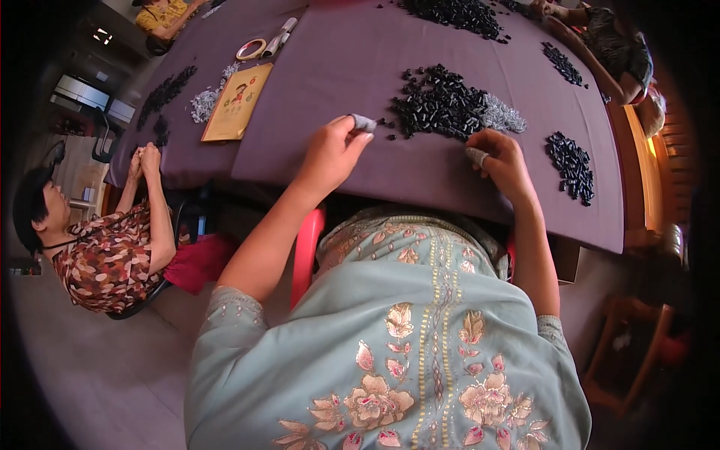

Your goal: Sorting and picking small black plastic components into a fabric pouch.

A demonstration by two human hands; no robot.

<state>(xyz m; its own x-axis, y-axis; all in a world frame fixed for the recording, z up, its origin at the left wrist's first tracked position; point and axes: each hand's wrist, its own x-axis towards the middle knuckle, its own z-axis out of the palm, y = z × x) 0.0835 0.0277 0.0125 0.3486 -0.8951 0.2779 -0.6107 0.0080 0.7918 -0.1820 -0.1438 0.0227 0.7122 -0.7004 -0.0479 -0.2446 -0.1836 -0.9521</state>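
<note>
My left hand [330, 159] is over the near part of the cloth, left of a heap of small black tube-like pieces [435, 101]. Its thumb and a finger wrapped in pale tape are pinched together; whatever may be between them is too small to make out. A few loose black pieces [391, 137] lie just past those fingertips. At the heap's near right edge, my right hand [506, 165] is closed in a pinch, also with a taped finger, and its contents are hidden. Small clear, silvery pieces [502, 114] lie against the heap's right side.
A purple cloth [322, 75] covers the table. Separate black heaps lie at right [571, 166] and at the far side [457, 16]. On the left are a yellow booklet [238, 103], a tape roll [250, 49] and more clear pieces [202, 106]. Other people sit around the table.
</note>
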